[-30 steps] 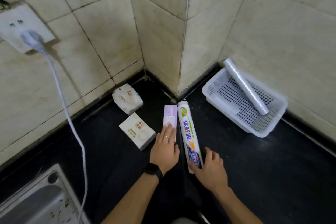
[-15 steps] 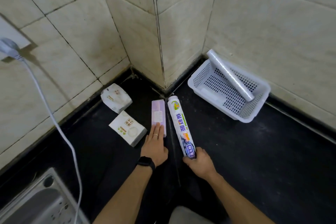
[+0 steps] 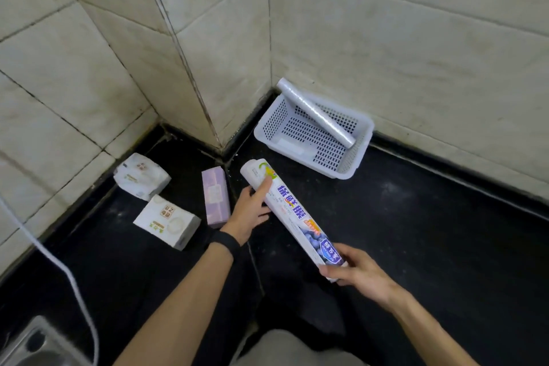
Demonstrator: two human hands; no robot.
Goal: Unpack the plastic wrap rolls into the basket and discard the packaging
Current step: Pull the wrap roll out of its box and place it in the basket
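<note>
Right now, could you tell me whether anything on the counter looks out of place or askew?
The bare roll in the basket lies askew, its far end propped on the back corner and poking past the rim, not flat on the bottom. The packaged roll, held by the left hand and right hand, looks intact.

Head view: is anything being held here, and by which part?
The long white printed plastic-wrap roll, in both hands: the right hand grips its near end, the left hand its far part.
</note>
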